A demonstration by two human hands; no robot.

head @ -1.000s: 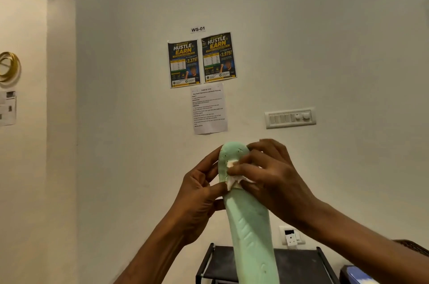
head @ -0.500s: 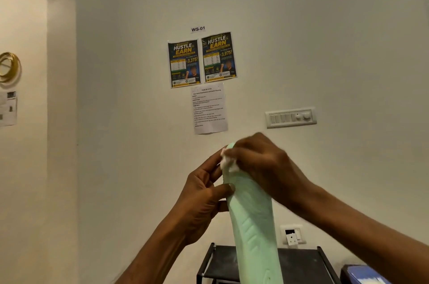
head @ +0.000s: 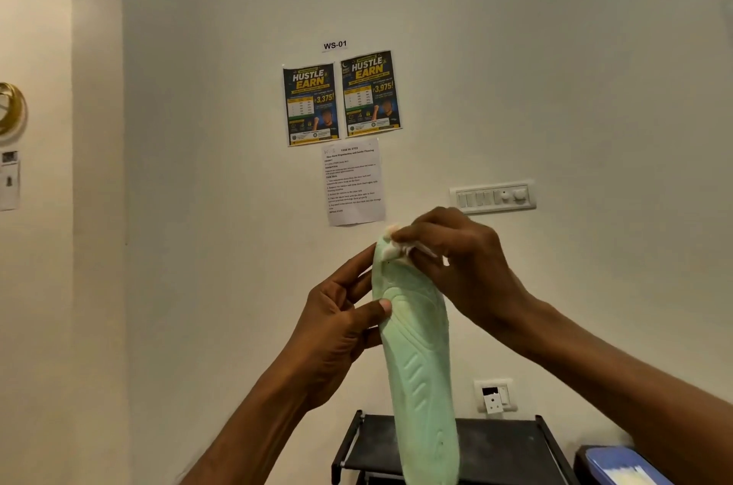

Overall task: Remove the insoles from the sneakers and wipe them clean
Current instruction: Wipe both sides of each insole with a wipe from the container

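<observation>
A pale green insole (head: 420,361) stands upright in front of me, ribbed underside towards the camera. My left hand (head: 337,322) grips its left edge, thumb on the front and fingers behind. My right hand (head: 460,266) pinches a small white tissue (head: 392,248) and presses it on the insole's top end. No sneakers are in view.
A black shoe rack (head: 499,441) stands below against the wall. A dark box with a blue lid (head: 618,464) sits at the bottom right. Posters (head: 341,99), a task sheet, a switch panel (head: 492,197) and a socket (head: 494,395) are on the wall.
My right hand has slid the tissue up the insole from below its tip to the very top end. My left hand has kept its hold.
</observation>
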